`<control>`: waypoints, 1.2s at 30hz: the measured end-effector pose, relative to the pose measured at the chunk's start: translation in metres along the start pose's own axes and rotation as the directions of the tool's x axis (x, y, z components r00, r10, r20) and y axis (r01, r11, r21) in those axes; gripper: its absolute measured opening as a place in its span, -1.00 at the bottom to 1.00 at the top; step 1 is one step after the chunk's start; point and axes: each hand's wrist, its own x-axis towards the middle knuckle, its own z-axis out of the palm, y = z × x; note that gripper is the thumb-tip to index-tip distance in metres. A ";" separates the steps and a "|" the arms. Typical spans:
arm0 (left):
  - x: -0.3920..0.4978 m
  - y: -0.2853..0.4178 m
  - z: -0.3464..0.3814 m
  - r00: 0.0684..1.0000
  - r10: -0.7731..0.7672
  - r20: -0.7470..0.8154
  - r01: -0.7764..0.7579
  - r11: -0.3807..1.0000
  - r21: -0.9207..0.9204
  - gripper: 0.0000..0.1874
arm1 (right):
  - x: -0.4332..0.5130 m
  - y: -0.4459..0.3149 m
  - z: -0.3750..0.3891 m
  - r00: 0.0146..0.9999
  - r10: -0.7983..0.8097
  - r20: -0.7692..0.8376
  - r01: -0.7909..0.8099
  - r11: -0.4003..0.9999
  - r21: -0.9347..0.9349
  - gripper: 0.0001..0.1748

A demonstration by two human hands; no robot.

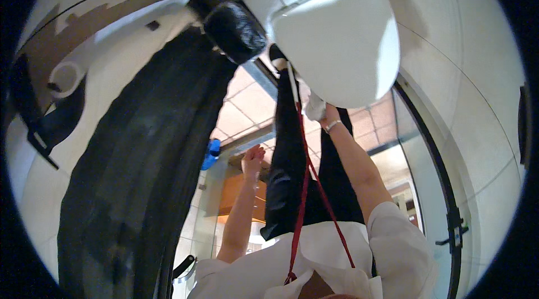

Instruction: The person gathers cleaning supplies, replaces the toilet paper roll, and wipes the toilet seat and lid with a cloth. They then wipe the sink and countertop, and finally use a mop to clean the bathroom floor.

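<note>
My right hand [330,114] is at the front edge of a white toilet lid [337,42], which is down. A white cloth [314,106] is held in it, and part of the grip is hidden by the lid. A bracelet or watch [332,125] circles that wrist. Lower and to the left, my left hand [252,159] hangs in the air with loosely curled fingers, and nothing shows in it. A red lanyard [304,172] dangles from my neck between the two arms, its pale lower end near the lid.
A bin lined with a black plastic bag [236,32] stands left of the toilet. A long black curtain [139,164] hangs on the left. Beyond it are a white tubular object [67,78] and a black strap [63,126]. A dark-framed door [452,198] is at right; a blue object [210,154] sits behind the curtain edge.
</note>
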 end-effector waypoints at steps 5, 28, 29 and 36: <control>0.000 0.105 0.016 0.980 0.191 -0.062 -0.197 0.975 -0.103 -0.62 | 0.008 0.006 0.182 0.940 -0.101 0.327 0.250 0.856 -0.452 -0.64; -0.071 0.217 0.067 0.950 0.050 0.310 0.102 0.884 -0.455 -0.49 | -0.216 -0.004 0.522 0.480 -0.084 0.873 0.783 -0.408 -0.469 -0.43; -0.072 0.207 0.064 0.943 0.108 0.315 0.060 0.875 -0.481 -0.52 | -0.204 0.010 0.543 0.569 -0.016 0.822 0.743 -0.417 -0.523 -0.32; -0.071 0.169 0.051 0.870 0.133 0.475 0.232 0.740 -0.631 -0.57 | -0.166 0.030 0.590 0.094 0.168 0.981 0.877 -0.481 -0.002 -0.57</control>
